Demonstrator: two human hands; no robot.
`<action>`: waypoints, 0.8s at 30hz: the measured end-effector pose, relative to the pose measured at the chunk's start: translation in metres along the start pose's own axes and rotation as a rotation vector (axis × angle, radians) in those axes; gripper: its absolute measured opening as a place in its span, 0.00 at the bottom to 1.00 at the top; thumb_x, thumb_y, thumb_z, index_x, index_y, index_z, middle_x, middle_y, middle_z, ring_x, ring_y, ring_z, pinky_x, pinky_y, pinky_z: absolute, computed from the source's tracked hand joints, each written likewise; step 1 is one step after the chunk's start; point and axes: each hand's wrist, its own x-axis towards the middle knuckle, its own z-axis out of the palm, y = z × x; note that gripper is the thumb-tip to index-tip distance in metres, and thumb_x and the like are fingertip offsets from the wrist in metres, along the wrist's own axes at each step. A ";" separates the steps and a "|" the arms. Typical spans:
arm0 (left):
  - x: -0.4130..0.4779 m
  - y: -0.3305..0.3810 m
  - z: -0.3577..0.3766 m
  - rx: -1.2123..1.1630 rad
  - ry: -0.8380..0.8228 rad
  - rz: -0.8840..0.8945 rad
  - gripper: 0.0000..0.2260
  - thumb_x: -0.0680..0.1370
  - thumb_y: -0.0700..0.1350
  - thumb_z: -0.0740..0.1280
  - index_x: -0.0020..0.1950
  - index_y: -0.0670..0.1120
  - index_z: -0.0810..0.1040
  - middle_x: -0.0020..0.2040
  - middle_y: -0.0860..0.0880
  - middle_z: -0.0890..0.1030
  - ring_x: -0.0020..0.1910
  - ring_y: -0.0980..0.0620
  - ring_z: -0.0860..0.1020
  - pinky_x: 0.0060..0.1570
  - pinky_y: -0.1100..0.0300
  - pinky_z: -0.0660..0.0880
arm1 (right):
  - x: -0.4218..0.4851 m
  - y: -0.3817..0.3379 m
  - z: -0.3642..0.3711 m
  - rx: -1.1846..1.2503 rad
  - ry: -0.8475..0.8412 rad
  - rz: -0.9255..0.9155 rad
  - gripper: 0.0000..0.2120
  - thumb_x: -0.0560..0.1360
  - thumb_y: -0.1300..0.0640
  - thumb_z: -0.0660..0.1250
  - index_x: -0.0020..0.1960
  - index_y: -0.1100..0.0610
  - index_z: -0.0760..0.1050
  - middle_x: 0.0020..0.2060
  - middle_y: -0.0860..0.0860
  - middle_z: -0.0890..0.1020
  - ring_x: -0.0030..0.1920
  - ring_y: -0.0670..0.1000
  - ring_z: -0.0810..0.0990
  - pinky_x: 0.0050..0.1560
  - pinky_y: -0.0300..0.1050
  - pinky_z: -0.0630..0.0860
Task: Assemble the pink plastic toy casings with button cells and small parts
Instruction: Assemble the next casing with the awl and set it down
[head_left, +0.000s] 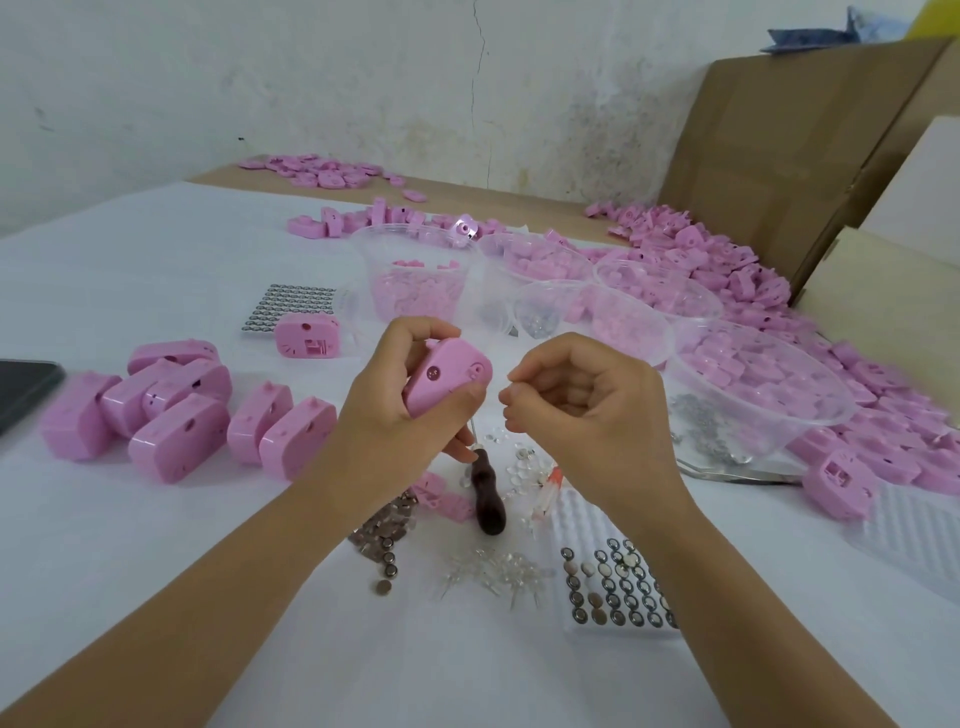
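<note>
I can read no text, label, brand or number anywhere. The pink plastic toy casing (447, 379) held in my left grip (387, 415) carries no lettering that I can make out. Any marks on the silver round button cells (618, 587) are too small to tell.
</note>
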 end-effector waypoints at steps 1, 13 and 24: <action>0.000 0.000 0.000 0.009 -0.008 -0.003 0.15 0.73 0.37 0.70 0.51 0.55 0.72 0.49 0.41 0.76 0.30 0.48 0.80 0.30 0.57 0.79 | 0.000 0.000 0.000 0.036 -0.001 0.010 0.12 0.68 0.70 0.70 0.35 0.53 0.78 0.30 0.51 0.82 0.31 0.53 0.82 0.38 0.44 0.81; -0.003 0.003 0.001 0.020 -0.036 -0.013 0.14 0.73 0.39 0.71 0.53 0.53 0.73 0.49 0.43 0.78 0.30 0.47 0.81 0.34 0.49 0.81 | 0.003 0.003 0.006 0.283 -0.051 0.208 0.10 0.68 0.67 0.72 0.35 0.52 0.82 0.38 0.63 0.80 0.36 0.50 0.73 0.33 0.36 0.71; -0.003 0.002 0.001 0.074 -0.048 0.031 0.14 0.72 0.39 0.71 0.50 0.55 0.73 0.45 0.49 0.79 0.28 0.48 0.81 0.30 0.54 0.80 | 0.003 0.004 0.008 0.201 -0.020 0.187 0.12 0.68 0.67 0.73 0.33 0.51 0.80 0.29 0.47 0.80 0.31 0.44 0.76 0.36 0.35 0.74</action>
